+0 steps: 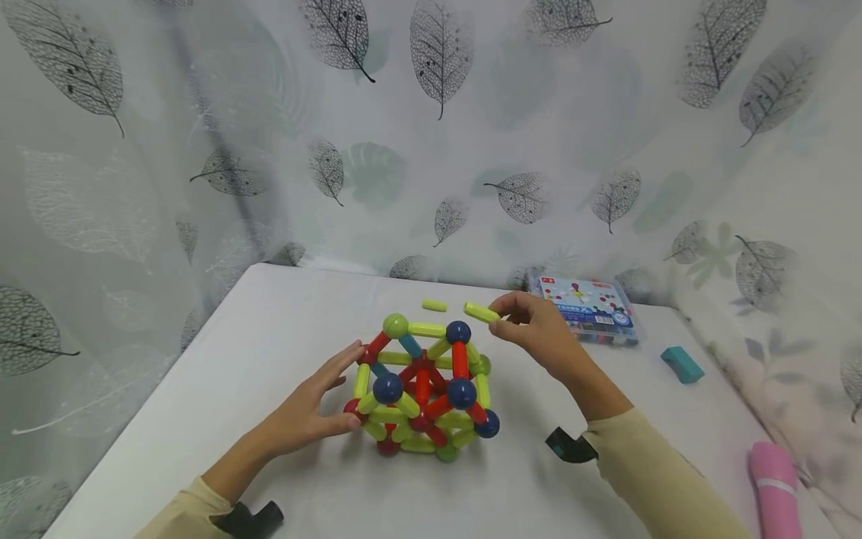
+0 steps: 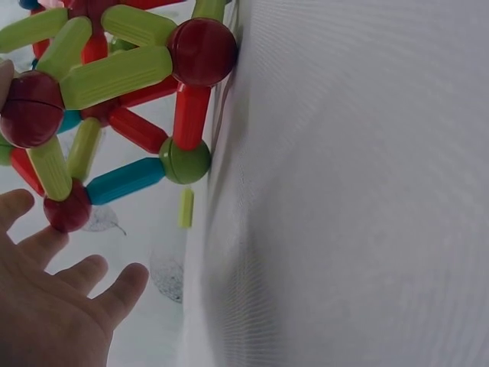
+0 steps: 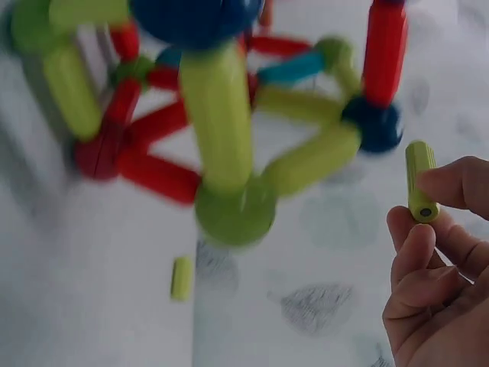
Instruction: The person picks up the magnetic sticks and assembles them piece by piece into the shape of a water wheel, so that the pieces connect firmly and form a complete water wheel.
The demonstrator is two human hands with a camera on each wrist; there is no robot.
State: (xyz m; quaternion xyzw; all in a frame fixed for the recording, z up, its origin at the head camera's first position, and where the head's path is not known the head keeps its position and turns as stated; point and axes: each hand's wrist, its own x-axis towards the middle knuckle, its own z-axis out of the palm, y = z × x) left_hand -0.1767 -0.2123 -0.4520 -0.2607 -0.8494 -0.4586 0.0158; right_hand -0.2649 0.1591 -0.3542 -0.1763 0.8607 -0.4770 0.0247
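A ball-and-rod magnetic structure [image 1: 423, 382] stands on the white table, built of red, blue and green balls with yellow-green, red and teal rods. My left hand [image 1: 316, 408] is at its left side, fingers spread and nearly straight. In the left wrist view that hand [image 2: 61, 298] has fingertips against a dark red ball [image 2: 67, 206]. Between thumb and fingers, my right hand [image 1: 539, 329] pinches a yellow-green magnetic rod [image 1: 481, 311] above the structure's back right. The right wrist view shows the held rod's [image 3: 421, 180] round metal end, apart from the blue ball [image 3: 372, 124].
Behind the structure a loose yellow-green rod [image 1: 434, 305] lies on the table [image 1: 303, 314]. A clear box with a printed label [image 1: 584, 305] sits at the back right. Further right are a teal block [image 1: 682, 364] and a pink roll [image 1: 774, 486]. Leaf-patterned curtains [image 1: 417, 187] hang behind.
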